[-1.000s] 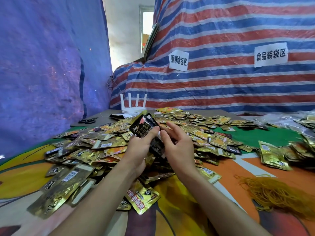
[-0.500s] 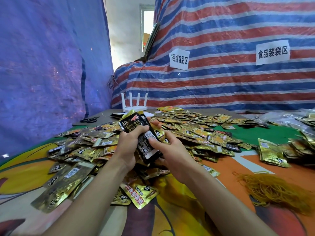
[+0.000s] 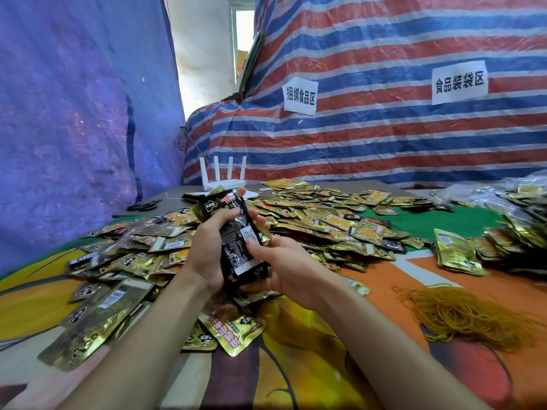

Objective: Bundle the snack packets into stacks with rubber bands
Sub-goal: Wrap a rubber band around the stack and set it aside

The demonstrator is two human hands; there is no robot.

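Observation:
Both of my hands hold a small stack of black snack packets [image 3: 236, 244] upright above the table. My left hand [image 3: 207, 250] grips the stack's left side with fingers curled round its top. My right hand [image 3: 284, 267] grips the lower right, thumb pressed on the front packet's label. A wide heap of loose gold and black packets [image 3: 325, 220] covers the table behind and to the left. A pile of yellow-brown rubber bands [image 3: 461, 315] lies on the orange cloth at the right.
A white router [image 3: 225, 179] with antennas stands at the back, black scissors [image 3: 145, 206] to its left. More gold packets [image 3: 458, 253] and bagged ones [image 3: 521, 202] lie at the right. Blue and striped tarps wall the table.
The packet stack has been lifted and turned more upright, now showing its back label. My right hand moved from beside the stack to gripping its lower right side.

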